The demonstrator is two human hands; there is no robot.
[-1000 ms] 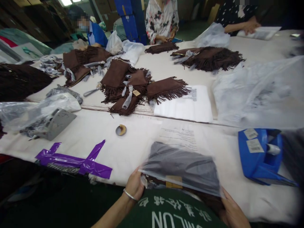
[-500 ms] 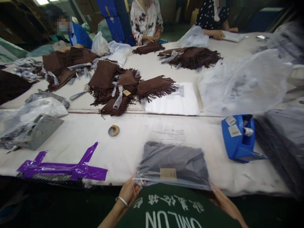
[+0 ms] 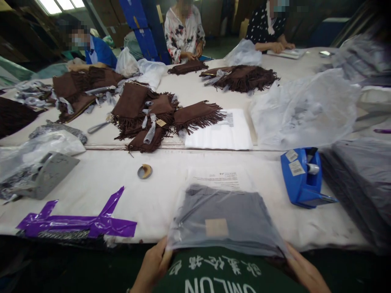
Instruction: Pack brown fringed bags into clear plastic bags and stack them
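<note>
A clear plastic bag (image 3: 180, 234) lies at the table's near edge, its printed end pointing away from me. Inside is a flat, dark grey fabric item (image 3: 244, 211) with a tan tag (image 3: 216, 227) on it. My left hand (image 3: 156, 260) has its fingers closed on the bag's near left corner. At the near right corner, my right hand (image 3: 301, 264) grips the bag's edge; its fingertips are partly hidden behind the plastic. The bag's near edge is stretched between both hands, against my dark green apron (image 3: 220, 270).
A blue tape dispenser (image 3: 301, 179) stands on the right beside stacked dark bagged goods (image 3: 360, 183). Purple tape (image 3: 76, 224) and a grey dispenser (image 3: 51, 175) are on the left. A tape roll core (image 3: 144, 171) and brown fringed pouches (image 3: 155, 110) lie farther back. Several co-workers sit opposite.
Both hands have moved slightly outward and toward me, pulling the bag's near edge wider and flatter. The view has shifted a little. The co-worker's hands at the far right have moved over a white sheet.
</note>
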